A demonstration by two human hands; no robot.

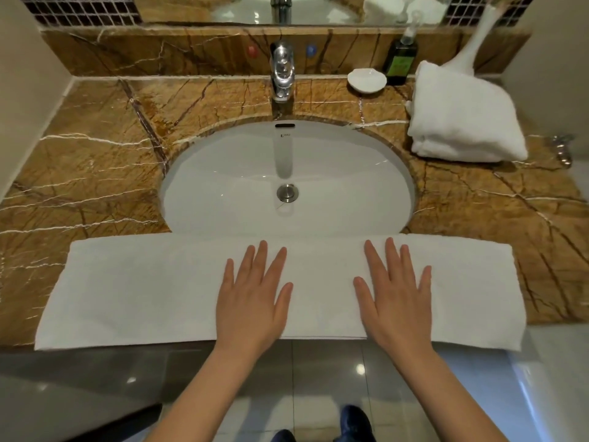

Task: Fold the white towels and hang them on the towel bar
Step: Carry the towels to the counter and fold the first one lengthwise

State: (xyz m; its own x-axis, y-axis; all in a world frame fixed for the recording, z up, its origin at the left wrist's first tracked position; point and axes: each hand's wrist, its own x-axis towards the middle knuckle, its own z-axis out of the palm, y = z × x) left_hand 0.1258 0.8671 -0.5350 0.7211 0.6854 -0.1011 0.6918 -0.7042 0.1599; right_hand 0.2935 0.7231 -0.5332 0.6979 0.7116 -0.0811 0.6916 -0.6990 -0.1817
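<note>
A long white towel (127, 291), folded into a strip, lies along the front edge of the brown marble counter (95, 173), covering the near rim of the sink. My left hand (251, 298) presses flat on it left of centre, fingers spread and straight. My right hand (396, 298) lies flat on it right of centre, fingers spread the same way. A second white towel (462, 119), folded thick, sits at the counter's back right. No towel bar is in view.
The white oval sink (287, 180) with a chrome tap (282, 71) fills the counter's middle. A white soap dish (366, 79), a dark soap bottle (400, 59) and a white vase (478, 39) stand at the back right. Walls close in both sides; a mirror runs behind.
</note>
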